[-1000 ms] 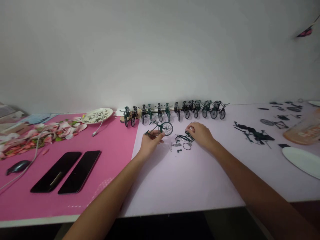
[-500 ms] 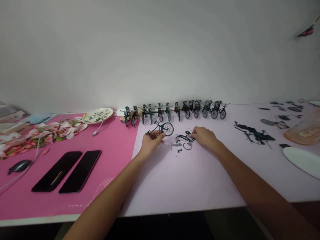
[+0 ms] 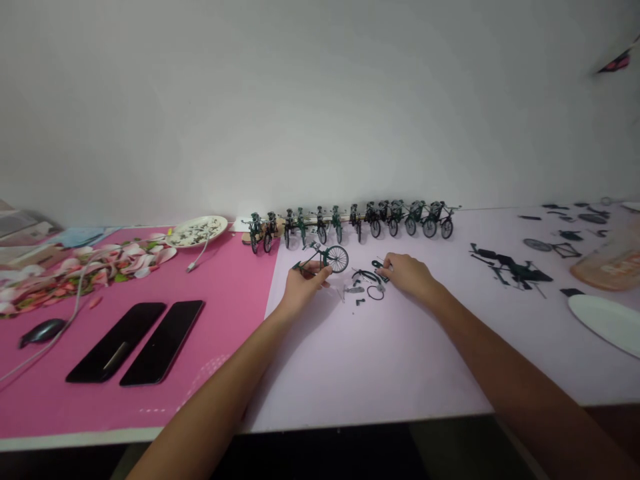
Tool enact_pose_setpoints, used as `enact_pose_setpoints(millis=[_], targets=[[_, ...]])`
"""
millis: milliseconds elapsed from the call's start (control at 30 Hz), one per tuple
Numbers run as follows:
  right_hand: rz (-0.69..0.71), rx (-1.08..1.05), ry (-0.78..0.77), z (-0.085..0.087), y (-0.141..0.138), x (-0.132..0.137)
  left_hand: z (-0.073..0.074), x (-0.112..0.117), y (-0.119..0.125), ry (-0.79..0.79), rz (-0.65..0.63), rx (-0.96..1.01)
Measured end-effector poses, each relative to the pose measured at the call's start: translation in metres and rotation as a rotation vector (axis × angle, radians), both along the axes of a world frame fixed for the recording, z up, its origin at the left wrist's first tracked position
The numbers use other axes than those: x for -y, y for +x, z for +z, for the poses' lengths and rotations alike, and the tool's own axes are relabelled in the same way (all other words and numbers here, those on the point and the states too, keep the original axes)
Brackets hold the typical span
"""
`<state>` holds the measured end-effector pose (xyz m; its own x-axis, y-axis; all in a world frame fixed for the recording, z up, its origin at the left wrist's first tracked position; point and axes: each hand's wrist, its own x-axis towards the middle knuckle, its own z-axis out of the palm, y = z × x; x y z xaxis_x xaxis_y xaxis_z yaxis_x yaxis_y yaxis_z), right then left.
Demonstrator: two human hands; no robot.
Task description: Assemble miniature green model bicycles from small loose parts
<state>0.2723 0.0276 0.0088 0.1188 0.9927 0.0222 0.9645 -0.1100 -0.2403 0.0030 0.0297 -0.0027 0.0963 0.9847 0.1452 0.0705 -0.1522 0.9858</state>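
Between the thumb and fingers of my left hand [image 3: 304,283] is a partly built model bicycle [image 3: 320,257], its spoked wheel [image 3: 337,259] pointing right. My right hand [image 3: 407,272] is closed in a pinch over a small group of loose bicycle parts. What its fingertips hold is too small and hidden to name. Just left of those fingertips lie a dark curved part [image 3: 365,274], a thin black ring [image 3: 375,293] and a grey flat piece [image 3: 355,290]. A tiny black piece [image 3: 360,302] is on the table below them.
Finished model bicycles [image 3: 357,223] stand in a row along the wall. Two phones [image 3: 163,343], a cable, petals [image 3: 120,263] and a plate of small pieces [image 3: 215,227] are left. More dark parts [image 3: 520,271], a white plate [image 3: 607,323] and an orange-tinted container [image 3: 610,267] lie right.
Both hands stay nearly in place, the left still gripping the model bicycle. The right fingertips have shifted very slightly among the loose parts. The whole view has moved a little.
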Motion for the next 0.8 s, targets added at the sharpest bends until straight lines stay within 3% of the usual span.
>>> enact_pose_setpoints(millis=[300, 800], targets=[[0.01, 0.02, -0.089, 0.002, -0.0038, -0.0007, 0.0009, 0.0012, 0.0009, -0.014, 0.004, 0.015], [-0.045, 0.027, -0.011, 0.0086, 0.0008, -0.0011, 0.0071, 0.0043, 0.0003, -0.031, 0.012, 0.0]])
